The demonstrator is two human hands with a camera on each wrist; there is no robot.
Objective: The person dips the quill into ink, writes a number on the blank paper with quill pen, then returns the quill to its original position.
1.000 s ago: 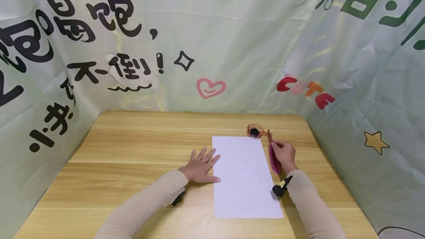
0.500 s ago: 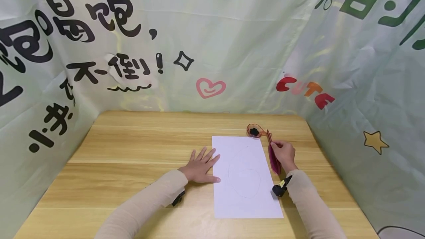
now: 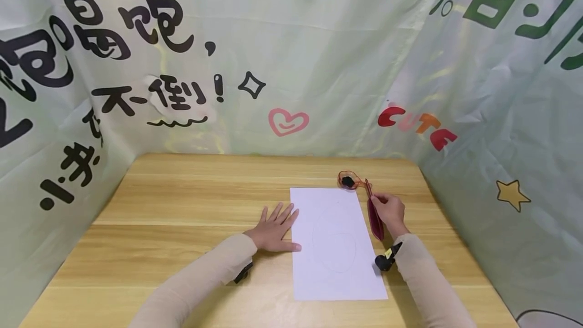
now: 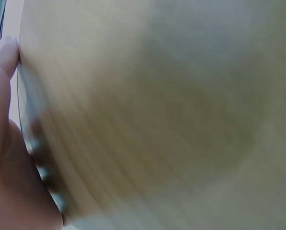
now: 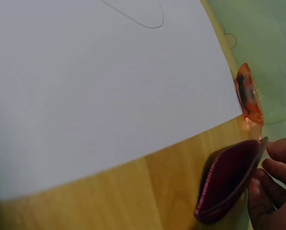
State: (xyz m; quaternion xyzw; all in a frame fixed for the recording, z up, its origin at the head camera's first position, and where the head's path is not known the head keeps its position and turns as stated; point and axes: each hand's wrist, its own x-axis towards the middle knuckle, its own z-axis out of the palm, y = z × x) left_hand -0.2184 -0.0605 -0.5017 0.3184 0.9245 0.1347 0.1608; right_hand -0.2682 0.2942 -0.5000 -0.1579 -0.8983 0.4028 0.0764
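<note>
A sheet of white paper (image 3: 328,282) with faint curved lines lies on the table. My left hand (image 3: 273,232) rests with spread fingers over its left edge; the left wrist view shows only part of this hand (image 4: 4,129) at its left side. Beyond the paper's right edge, my right hand (image 3: 390,211) pinches the rim of a dark red zip pouch (image 3: 375,219). In the right wrist view the pouch (image 5: 226,182) has its zip undone and its mouth gaping, with thumb and fingers on the far rim. What lies inside cannot be seen.
A see-through orange item with a black shape inside (image 3: 348,181) lies at the paper's top right corner, close to the pouch's tip. The wooden table (image 3: 191,191) is enclosed by a printed pale green cloth (image 3: 337,80) at the back and sides.
</note>
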